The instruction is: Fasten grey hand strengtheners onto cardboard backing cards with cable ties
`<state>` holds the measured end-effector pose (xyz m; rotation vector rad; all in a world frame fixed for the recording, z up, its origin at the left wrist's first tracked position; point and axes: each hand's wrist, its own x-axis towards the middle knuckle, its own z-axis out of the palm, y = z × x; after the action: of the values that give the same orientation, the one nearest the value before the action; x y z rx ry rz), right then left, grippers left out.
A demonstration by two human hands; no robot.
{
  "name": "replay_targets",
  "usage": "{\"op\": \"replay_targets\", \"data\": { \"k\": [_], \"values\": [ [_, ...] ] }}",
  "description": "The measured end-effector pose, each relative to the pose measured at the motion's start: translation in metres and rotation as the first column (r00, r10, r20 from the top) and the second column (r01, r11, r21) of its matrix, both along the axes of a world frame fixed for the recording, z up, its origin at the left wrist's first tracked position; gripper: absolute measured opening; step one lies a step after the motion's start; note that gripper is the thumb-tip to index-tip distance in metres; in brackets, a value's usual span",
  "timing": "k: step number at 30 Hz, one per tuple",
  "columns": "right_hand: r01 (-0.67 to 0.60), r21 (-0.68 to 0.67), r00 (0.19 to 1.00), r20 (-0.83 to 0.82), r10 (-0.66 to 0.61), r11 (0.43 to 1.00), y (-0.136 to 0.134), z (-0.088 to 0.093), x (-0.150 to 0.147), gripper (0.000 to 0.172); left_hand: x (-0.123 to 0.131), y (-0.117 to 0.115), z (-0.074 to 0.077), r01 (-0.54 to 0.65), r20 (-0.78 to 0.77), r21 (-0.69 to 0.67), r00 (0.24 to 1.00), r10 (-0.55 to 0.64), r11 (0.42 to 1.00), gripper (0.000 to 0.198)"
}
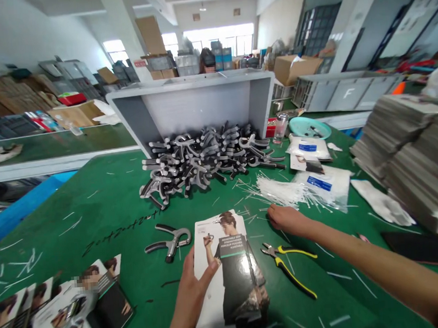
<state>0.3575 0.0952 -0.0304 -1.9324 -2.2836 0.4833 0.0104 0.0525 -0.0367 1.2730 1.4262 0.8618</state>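
My left hand (195,285) grips the left edge of a printed packaging card (236,267), thumb on its face, fingers mostly hidden behind. More cards seem to lie under it. My right hand (287,220) is closed at the near left end of a pile of white cable ties (281,189); whatever its fingertips hold is hidden. Left of the card lies a grey and black hand grip strengthener (170,241). Diagonal cutters (291,266) with yellow and black handles rest to the card's right, jaws apart.
A grey crate (199,103) tipped on its side spills many hand grips (203,157). Finished-looking cards with grips (75,314) lie at lower left. Bags of ties (327,184), a turquoise plate (310,127) and cardboard stacks (408,141) stand right. A person (207,61) is behind the crate.
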Motion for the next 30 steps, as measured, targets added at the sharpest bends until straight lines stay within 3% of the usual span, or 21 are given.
{"op": "replay_targets", "data": {
  "k": [4,6,7,10,13,15,17,22,26,30],
  "values": [
    [0.095,0.004,0.983,-0.159,-0.093,0.995,-0.01,0.02,-0.004,0.011,-0.001,0.0,0.001,0.042,-0.035,-0.078,0.998,-0.044,0.996,0.076],
    [0.127,-0.043,0.911,-0.389,-0.134,0.991,-0.018,0.032,-0.013,0.014,-0.002,0.001,0.0,0.032,-0.039,-0.086,0.999,-0.035,0.996,0.077],
    [0.128,-0.087,0.828,-0.539,-0.155,0.988,-0.023,0.038,-0.019,0.015,-0.002,0.002,0.0,0.026,-0.035,-0.079,0.999,-0.029,0.997,0.077],
    [0.058,-0.241,0.45,-0.86,-0.241,0.969,-0.031,0.047,-0.041,0.024,-0.002,0.002,0.0,0.017,-0.025,-0.044,1.0,-0.018,0.999,0.076],
    [0.004,-0.336,0.201,-0.922,-0.33,0.942,-0.033,0.048,-0.063,0.03,-0.002,0.0,0.003,0.011,-0.01,-0.038,1.0,-0.012,0.999,0.075],
    [-0.012,-0.376,0.096,-0.923,-0.373,0.926,-0.032,0.045,-0.074,0.032,-0.003,-0.001,0.004,0.013,0.015,-0.046,1.0,-0.013,0.999,0.076],
    [-0.017,-0.391,0.066,-0.919,-0.389,0.92,-0.031,0.043,-0.083,0.028,-0.003,-0.002,0.003,0.024,0.049,-0.043,0.999,-0.021,0.999,0.075],
    [0.014,-0.394,0.135,-0.91,-0.392,0.919,-0.033,0.042,-0.095,0.027,-0.003,-0.003,0.0,0.018,0.117,-0.02,0.993,-0.016,1.0,0.071],
    [0.072,-0.352,0.104,-0.928,-0.358,0.933,-0.035,0.054,-0.101,0.026,-0.016,-0.004,0.012,-0.065,0.075,0.055,0.995,0.061,0.996,0.063],
    [0.047,-0.216,0.102,-0.97,-0.22,0.975,-0.027,0.071,-0.129,0.02,-0.038,-0.004,0.024,-0.143,0.078,0.115,0.988,0.135,0.983,0.061]
  ]
}}
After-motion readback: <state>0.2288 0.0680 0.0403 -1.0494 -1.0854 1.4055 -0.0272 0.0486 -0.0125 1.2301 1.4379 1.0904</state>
